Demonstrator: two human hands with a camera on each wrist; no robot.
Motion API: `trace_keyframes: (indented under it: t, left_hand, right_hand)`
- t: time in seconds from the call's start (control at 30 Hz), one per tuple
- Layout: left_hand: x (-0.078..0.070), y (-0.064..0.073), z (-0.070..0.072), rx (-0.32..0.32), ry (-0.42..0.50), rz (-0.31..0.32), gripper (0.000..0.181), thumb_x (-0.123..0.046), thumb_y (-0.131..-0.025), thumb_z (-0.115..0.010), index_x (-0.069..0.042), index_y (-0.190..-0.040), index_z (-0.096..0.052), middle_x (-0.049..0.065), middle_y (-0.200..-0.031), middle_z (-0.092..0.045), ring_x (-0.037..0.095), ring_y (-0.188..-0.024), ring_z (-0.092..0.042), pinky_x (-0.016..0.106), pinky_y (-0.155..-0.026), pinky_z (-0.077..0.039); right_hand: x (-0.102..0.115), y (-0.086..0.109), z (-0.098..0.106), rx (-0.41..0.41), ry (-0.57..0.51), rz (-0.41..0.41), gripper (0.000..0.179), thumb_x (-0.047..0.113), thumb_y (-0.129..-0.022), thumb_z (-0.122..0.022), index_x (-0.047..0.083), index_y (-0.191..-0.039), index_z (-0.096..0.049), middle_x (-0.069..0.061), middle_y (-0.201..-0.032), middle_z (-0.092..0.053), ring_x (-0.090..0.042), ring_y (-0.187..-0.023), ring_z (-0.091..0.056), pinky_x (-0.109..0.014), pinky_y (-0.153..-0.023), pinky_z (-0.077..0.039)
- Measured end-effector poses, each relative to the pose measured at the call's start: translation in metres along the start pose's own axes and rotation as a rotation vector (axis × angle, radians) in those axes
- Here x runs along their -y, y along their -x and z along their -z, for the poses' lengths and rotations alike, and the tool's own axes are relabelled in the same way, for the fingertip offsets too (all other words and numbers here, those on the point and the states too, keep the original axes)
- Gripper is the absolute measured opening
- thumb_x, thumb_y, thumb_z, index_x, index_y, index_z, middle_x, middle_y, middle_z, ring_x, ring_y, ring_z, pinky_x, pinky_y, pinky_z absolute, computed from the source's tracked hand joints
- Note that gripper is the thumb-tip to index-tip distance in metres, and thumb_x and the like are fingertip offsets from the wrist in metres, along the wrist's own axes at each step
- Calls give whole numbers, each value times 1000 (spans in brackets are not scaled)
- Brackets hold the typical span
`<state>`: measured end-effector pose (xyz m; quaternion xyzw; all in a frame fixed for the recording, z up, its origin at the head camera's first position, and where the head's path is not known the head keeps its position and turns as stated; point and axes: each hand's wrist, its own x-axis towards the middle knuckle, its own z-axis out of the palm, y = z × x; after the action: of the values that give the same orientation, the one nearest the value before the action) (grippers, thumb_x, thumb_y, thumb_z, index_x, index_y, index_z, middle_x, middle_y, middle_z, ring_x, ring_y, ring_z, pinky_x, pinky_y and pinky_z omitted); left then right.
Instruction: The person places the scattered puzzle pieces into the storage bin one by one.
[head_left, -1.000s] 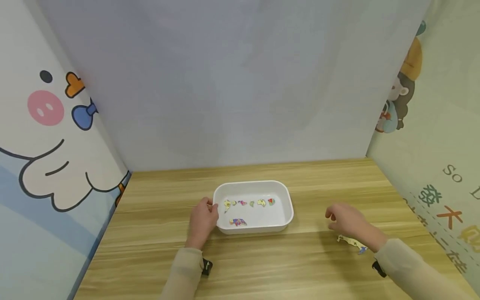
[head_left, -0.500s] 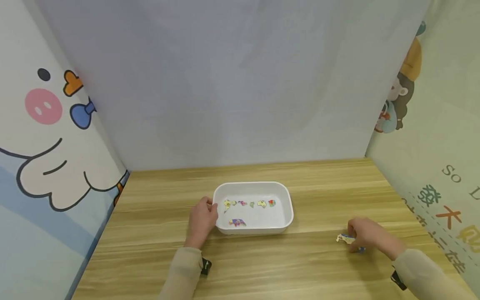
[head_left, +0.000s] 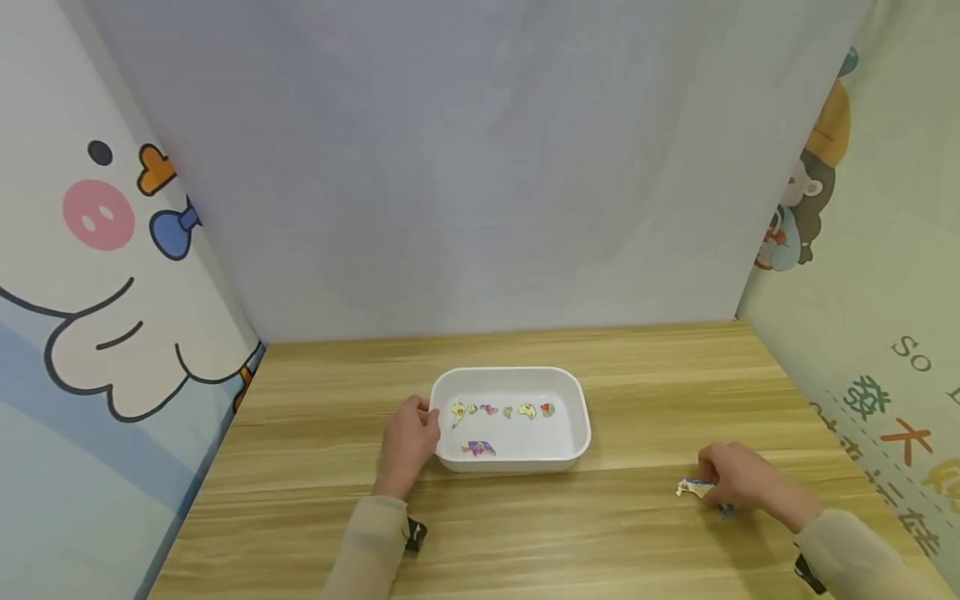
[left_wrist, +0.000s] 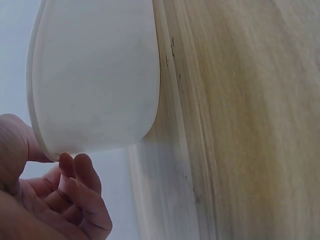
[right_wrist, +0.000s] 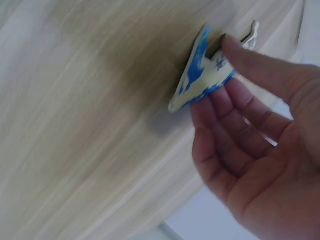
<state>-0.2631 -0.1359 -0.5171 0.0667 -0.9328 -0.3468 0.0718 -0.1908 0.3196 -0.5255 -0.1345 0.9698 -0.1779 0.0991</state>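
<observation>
My left hand grips the left end of a shallow white plastic tray, thumb at the rim and curled fingers against the outer wall, as the left wrist view shows. Out to the right, my right hand pinches a flat, irregular cut-out piece between thumb and fingers. In the right wrist view this piece is cream with blue patches and a thin pale tip, held close over the wooden tabletop. Part of it is hidden by the thumb.
Inside the tray lie several small colourful cut-outs in a row, among them a yellow one, and a larger blue-and-pink one at the front. A pale curtain hangs behind the wooden table, with printed panels on both sides.
My right hand has moved down and right to the cream-and-blue piece and taken hold of it. The left hand keeps its grip on the tray, which stays in place.
</observation>
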Motion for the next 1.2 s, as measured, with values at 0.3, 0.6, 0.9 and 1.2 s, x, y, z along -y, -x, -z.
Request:
trace_keyframes:
  t: [0.3, 0.6, 0.9, 1.2]
  left_hand:
    - [1, 3, 2, -10, 0, -3, 19, -20, -90, -58, -4, -99, -61, 9, -83, -66, 19, -72, -60, 29, -60, -49]
    - [3, 3, 2, -7, 12, 6, 18, -20, -91, -58, -4, -100, -60, 9, -85, -66, 19, -73, -61, 29, -60, -50]
    - [3, 6, 3, -9, 22, 20, 19, -20, -91, -57, -4, -102, -59, 10, -86, -65, 20, -74, -60, 29, -60, -50]
    - [0, 7, -2, -17, 40, 13, 19, -20, -90, -57, -5, -101, -60, 8, -83, -65, 18, -71, -59, 28, -59, -49]
  right_hand:
    - [1, -6, 3, -9, 105, 188, 21, 16, -67, -77, 15, -68, -56, 11, -61, -45, -2, -54, -37, -21, -50, -33]
    - [15, -19, 13, -17, 133, 224, 16, 16, -69, -75, 18, -70, -59, 10, -65, -51, -3, -58, -41, -23, -52, -36]
    - [57, -43, 38, -47, 140, 261, 14, 16, -73, -74, 13, -84, -65, 5, -78, -61, -5, -65, -50, -26, -57, -44]
    - [100, -78, 60, -132, 201, 366, 8, 13, -69, -69, 16, -75, -64, 7, -68, -58, -6, -57, -43, -24, -52, -38]
